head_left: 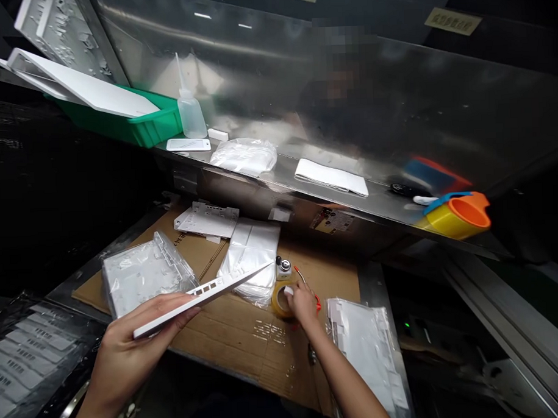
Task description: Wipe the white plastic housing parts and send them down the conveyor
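Note:
In my left hand [137, 339] is a thin white plastic panel [209, 297], gripped by its near edge and tilted, with a row of small rectangular slots along it. My right hand [303, 302] is closed over the cardboard beside a roll of yellowish tape [281, 301]. A small white piece [288, 290] shows at its fingertips; what it is I cannot make out. Partly hidden under that hand is a red-handled tool [318, 303]. A small bottle with a metal top [284, 267] stands just beyond the tape. Behind the panel lies a stack of clear plastic bags [253, 252].
Bagged white parts lie left [144, 271] and right [364, 346] on the cardboard [247, 332]. A slotted white panel [208, 219] lies behind. The metal shelf [287, 175] bears a green bin [159, 123], squeeze bottle [192, 114], folded cloth [330, 177] and yellow-orange cup [457, 218].

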Available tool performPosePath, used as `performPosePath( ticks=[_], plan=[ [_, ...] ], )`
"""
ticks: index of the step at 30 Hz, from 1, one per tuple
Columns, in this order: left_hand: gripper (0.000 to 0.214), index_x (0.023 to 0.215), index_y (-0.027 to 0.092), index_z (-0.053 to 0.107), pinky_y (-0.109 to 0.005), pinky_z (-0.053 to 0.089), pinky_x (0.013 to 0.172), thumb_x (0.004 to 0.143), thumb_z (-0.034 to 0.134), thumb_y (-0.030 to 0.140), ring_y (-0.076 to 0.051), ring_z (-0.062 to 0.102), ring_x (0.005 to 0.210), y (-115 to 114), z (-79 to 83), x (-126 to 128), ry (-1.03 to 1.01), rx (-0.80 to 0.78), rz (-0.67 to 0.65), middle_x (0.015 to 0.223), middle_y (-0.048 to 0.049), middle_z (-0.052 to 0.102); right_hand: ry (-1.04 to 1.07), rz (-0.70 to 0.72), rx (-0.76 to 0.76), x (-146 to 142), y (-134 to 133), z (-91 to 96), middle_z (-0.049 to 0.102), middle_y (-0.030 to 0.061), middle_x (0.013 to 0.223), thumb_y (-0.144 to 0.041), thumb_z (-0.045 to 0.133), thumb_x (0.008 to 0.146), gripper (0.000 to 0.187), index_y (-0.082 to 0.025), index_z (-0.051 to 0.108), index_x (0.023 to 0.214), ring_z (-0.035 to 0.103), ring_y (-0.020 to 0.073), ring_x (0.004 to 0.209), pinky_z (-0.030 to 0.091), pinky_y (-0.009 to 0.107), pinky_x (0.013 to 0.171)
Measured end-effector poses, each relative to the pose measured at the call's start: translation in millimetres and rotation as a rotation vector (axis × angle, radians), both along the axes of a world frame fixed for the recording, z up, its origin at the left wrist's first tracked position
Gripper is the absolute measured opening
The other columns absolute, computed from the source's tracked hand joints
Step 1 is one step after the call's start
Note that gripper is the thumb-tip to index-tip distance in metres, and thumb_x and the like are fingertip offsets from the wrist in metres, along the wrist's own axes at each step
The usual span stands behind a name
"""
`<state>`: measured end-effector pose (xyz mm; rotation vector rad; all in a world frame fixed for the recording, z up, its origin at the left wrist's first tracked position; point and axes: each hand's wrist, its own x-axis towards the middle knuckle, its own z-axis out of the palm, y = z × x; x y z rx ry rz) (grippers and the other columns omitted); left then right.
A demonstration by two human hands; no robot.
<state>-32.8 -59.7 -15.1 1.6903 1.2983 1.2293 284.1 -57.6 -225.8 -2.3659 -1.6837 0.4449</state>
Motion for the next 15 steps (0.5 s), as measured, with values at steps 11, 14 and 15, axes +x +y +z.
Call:
performPosePath(
  ticks=[11, 14, 15],
  plan=[
    [0.006, 0.085, 0.034, 0.082, -0.035, 0.054, 0.095, 0.08, 0.082, 0.031, -0.026, 0.071, 0.091, -6, -4.5, -8, -0.066, 0.012, 0.139, 0.092, 0.0006, 0.079, -0.061, 0.069, 0.111, 18, 66, 28.8, 0.067, 0.0068, 0.123, -0.031, 0.059, 0.101, 0.018, -0.019, 0.069, 0.11, 0.063, 0.021, 0.112, 0.053, 0.041, 0.096],
    [0.005, 0.085, 0.032, 0.082, -0.036, 0.055, 0.092, 0.08, 0.082, 0.03, -0.026, 0.071, 0.088, -5, -5.5, -9, -0.074, 0.023, 0.148, 0.091, -0.0003, 0.079, -0.092, 0.089, 0.08, 16, 68, 27.8, 0.066, 0.0073, 0.121, -0.032, 0.06, 0.1, 0.018, -0.019, 0.069, 0.108, 0.063, 0.021, 0.11, 0.053, 0.041, 0.095],
    [0.005, 0.085, 0.032, 0.083, -0.036, 0.056, 0.091, 0.08, 0.082, 0.03, -0.026, 0.071, 0.087, -5, -6.3, -9, -0.079, 0.025, 0.148, 0.09, -0.0008, 0.079, -0.099, 0.1, 0.069, 16, 67, 28.0, 0.066, 0.0075, 0.121, -0.033, 0.06, 0.1, 0.019, -0.018, 0.068, 0.109, 0.063, 0.021, 0.11, 0.054, 0.042, 0.096]
  ],
)
